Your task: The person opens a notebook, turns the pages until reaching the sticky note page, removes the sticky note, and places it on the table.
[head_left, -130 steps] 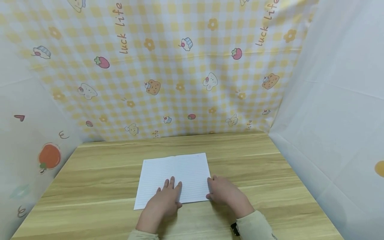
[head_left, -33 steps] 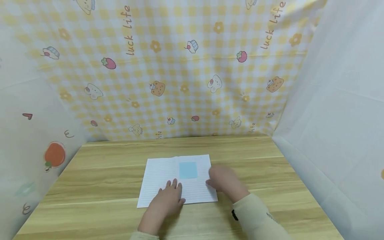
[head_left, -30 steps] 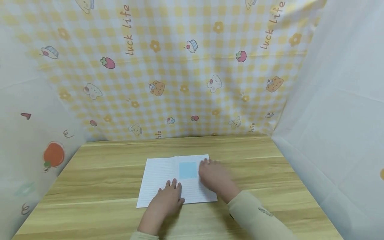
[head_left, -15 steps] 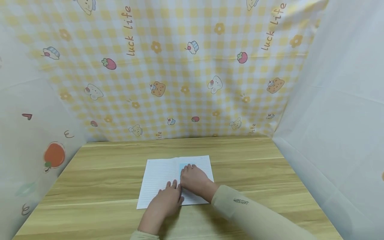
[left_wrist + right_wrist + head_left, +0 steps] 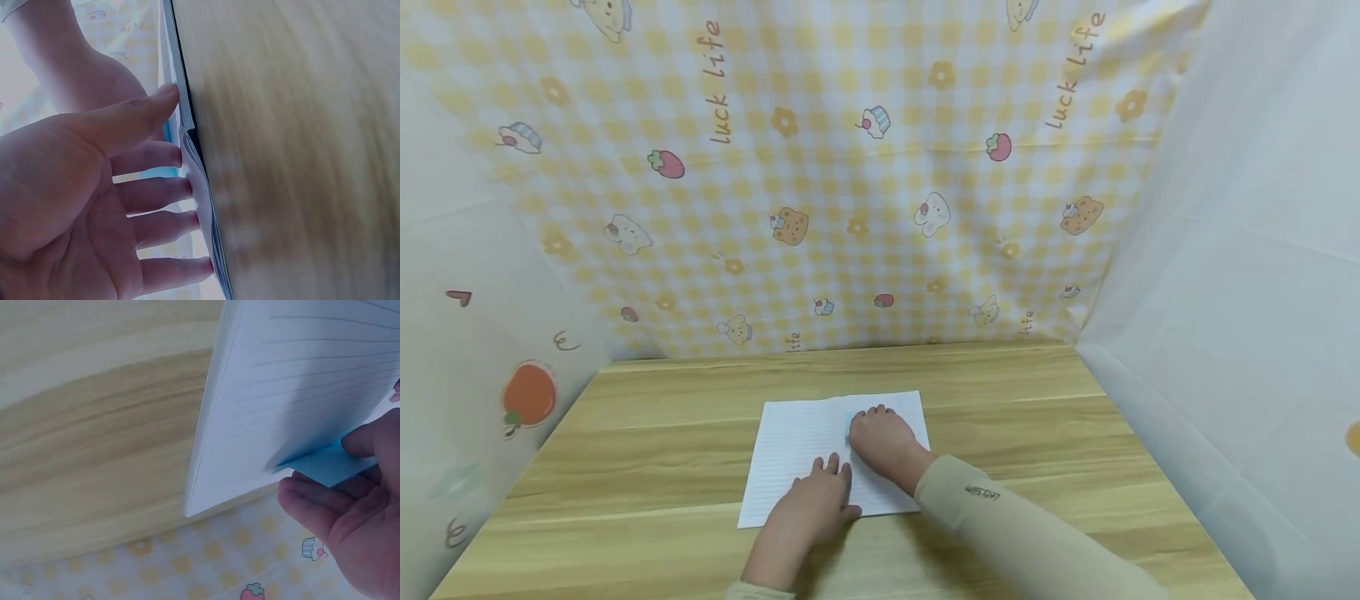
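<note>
An open lined notebook (image 5: 797, 433) lies flat on the wooden table. On its left page near the fold, my left hand (image 5: 816, 502) rests with spread fingers, and the left wrist view has the fingertips (image 5: 178, 156) touching the paper. My right hand (image 5: 886, 440) is over the right page and mostly hides a light blue sticky note (image 5: 328, 464) in the head view. In the right wrist view, the thumb and fingers pinch this note, and part of it stands up off the page while one edge meets the paper.
The wooden tabletop (image 5: 662, 450) surrounds the notebook. A yellow checked cloth (image 5: 842, 183) hangs behind its far edge. White cloth (image 5: 1240, 292) hangs on the right, and another white cloth (image 5: 467, 350) with printed pictures on the left.
My right hand has moved left from the notebook's right edge onto the blue sticky note, now lifting part of it. The note was absent from the page in the oldest frame. The left hand stays put.
</note>
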